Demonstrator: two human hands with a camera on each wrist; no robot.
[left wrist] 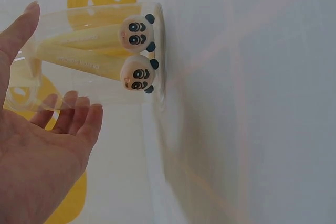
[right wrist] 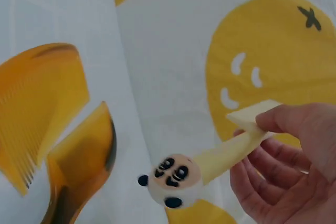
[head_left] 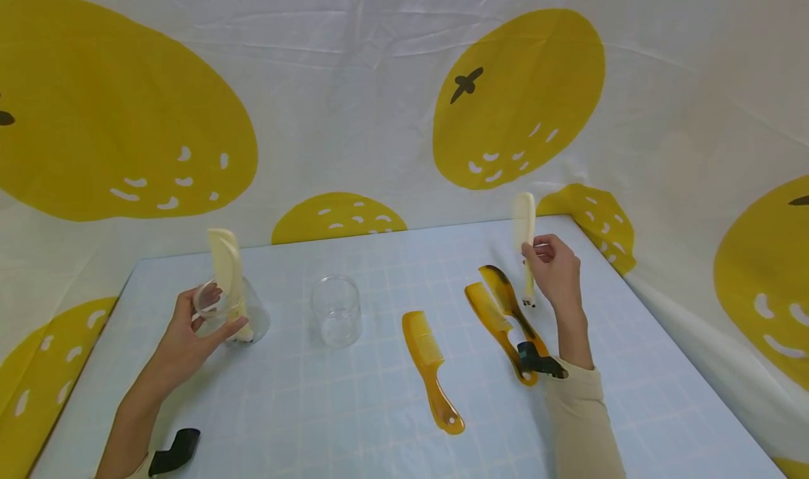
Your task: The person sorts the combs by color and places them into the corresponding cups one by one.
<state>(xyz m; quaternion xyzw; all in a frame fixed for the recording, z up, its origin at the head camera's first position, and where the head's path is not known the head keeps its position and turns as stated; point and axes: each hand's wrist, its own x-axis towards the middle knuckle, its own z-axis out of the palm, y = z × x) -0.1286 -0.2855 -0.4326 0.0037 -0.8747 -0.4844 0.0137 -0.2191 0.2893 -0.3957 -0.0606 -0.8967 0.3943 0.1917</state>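
Observation:
At the left of the head view, my left hand (head_left: 183, 342) grips a clear cup (head_left: 258, 319), thumb on one side and fingers on the other. Two cream combs (head_left: 229, 265) stand in that cup, and their panda-head handle ends (left wrist: 137, 34) are down at its base in the left wrist view. Over the far right of the table, my right hand (head_left: 559, 274) pinches another cream comb (head_left: 524, 219) between thumb and fingers. This one is held upright, its panda head (right wrist: 175, 179) hanging downward.
A second clear cup (head_left: 336, 314) stands right of the held one. An amber comb (head_left: 420, 338) lies mid-table. Near my right forearm lie another amber comb (head_left: 487, 310) and a darker brown one (head_left: 499, 282), side by side. A fruit-print curtain (head_left: 354, 114) hangs behind the table.

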